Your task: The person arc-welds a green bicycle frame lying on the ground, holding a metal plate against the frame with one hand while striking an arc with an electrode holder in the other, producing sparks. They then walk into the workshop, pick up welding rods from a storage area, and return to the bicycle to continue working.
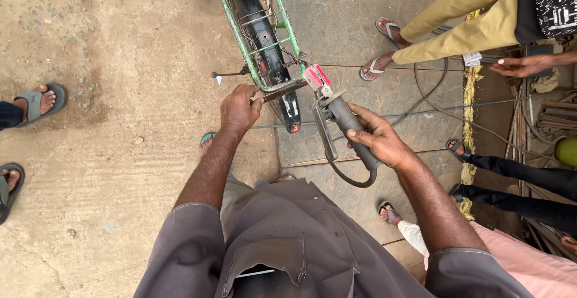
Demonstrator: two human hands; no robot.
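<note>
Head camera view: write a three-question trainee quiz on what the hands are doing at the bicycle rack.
1. True or false: the right hand holds a grey-handled power tool.
2. What does the left hand grip?
A. a flat metal strip
B. a hammer
C. a tyre pump
3. What colour is the bicycle rack?

Key: 1 true; 2 A; 3 green.

Bicycle rack ahead, your hands at its near end.

Your left hand [238, 110] sits left of your right hand [377, 137], touching the flat bar [281, 91] at the rear rack [259, 39]. The grinder [336, 115] in your right lies just right of the rear wheel [268, 51], which runs under the rack. Sandalled feet [42, 101] stand far left; the cable [457, 109] trails right.
</note>
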